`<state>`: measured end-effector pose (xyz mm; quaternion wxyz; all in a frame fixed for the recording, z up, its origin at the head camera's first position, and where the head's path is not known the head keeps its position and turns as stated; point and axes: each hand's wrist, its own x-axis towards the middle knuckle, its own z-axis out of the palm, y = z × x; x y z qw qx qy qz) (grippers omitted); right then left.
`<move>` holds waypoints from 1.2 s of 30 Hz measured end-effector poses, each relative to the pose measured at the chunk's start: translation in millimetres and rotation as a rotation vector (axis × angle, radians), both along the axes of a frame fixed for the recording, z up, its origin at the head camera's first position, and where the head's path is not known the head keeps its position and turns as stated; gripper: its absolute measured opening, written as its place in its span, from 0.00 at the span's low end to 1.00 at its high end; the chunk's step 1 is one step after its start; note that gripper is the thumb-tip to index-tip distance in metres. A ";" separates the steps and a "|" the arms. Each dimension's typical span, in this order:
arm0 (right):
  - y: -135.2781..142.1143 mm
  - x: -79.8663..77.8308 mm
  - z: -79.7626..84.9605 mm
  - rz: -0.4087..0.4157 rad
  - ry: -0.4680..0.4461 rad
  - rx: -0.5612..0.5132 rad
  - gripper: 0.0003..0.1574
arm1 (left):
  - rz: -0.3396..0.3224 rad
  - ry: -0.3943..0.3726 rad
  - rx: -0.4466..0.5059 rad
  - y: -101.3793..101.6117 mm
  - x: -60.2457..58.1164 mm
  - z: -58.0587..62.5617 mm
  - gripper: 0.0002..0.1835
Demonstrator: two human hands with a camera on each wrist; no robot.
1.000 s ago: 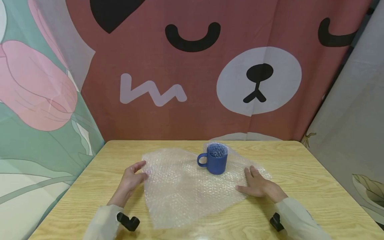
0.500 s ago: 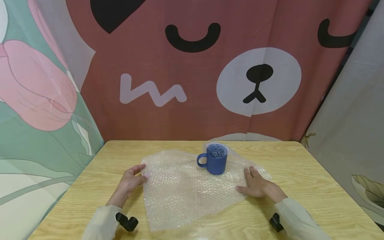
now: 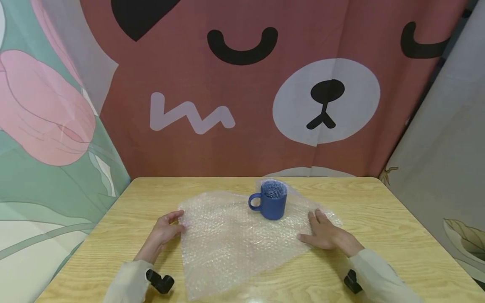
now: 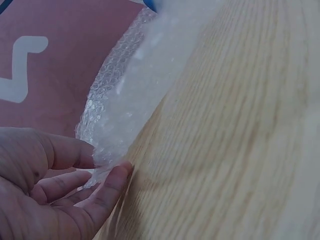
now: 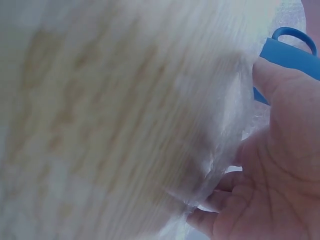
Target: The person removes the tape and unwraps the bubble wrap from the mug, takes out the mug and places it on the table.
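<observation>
A clear sheet of bubble wrap (image 3: 223,240) lies spread on the table. On its far right part a blue mug (image 3: 273,206) stands upright, handle to the left, with bubble wrap visible inside its mouth. My left hand (image 3: 163,229) pinches the sheet's left edge between thumb and fingers; in the left wrist view that edge of bubble wrap (image 4: 125,110) runs up between them. With fingers spread, my right hand (image 3: 326,233) rests on the right part of the sheet, beside the mug. The right wrist view shows the blue mug (image 5: 290,57) partly behind that hand (image 5: 270,160).
The light wooden table (image 3: 398,235) reaches to a hanging red-brown cloth (image 3: 242,151) with a bear print at the back. Printed cloths also hang on the left and right sides. Small black devices sit at both wrists.
My left hand has shifted slightly toward me, and the near left corner of the bubble wrap has come nearer and lies flatter. My right hand and the mug have stayed in place.
</observation>
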<state>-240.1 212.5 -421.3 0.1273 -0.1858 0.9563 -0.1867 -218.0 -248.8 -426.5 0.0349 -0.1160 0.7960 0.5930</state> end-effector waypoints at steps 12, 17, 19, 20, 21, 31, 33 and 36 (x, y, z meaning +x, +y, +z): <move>8.5 0.4 5.1 0.041 0.012 -0.069 0.60 | -0.049 0.075 -0.076 -3.1 5.3 16.2 0.30; 11.5 -1.6 7.5 0.055 0.052 -0.037 0.57 | -0.055 0.086 -0.122 -6.8 6.8 23.9 0.30; 12.9 -2.9 8.1 0.067 0.079 -0.021 0.55 | -0.051 0.084 -0.141 -8.4 7.6 26.2 0.29; 13.4 -3.3 8.7 0.069 0.088 -0.015 0.54 | -0.049 0.087 -0.148 -9.2 7.9 27.1 0.29; 13.8 -3.9 9.2 0.070 0.098 -0.014 0.53 | -0.048 0.089 -0.154 -9.7 8.3 28.3 0.29; 14.7 -6.2 24.0 0.052 0.181 -0.072 0.38 | -0.035 0.139 -0.188 -5.6 6.3 45.3 0.29; 14.7 -7.0 28.7 0.062 0.239 -0.095 0.34 | -0.039 0.168 -0.206 -2.7 5.5 48.7 0.29; 14.3 -9.6 33.2 0.090 0.390 -0.126 0.29 | -0.057 0.231 -0.262 3.8 5.3 52.6 0.29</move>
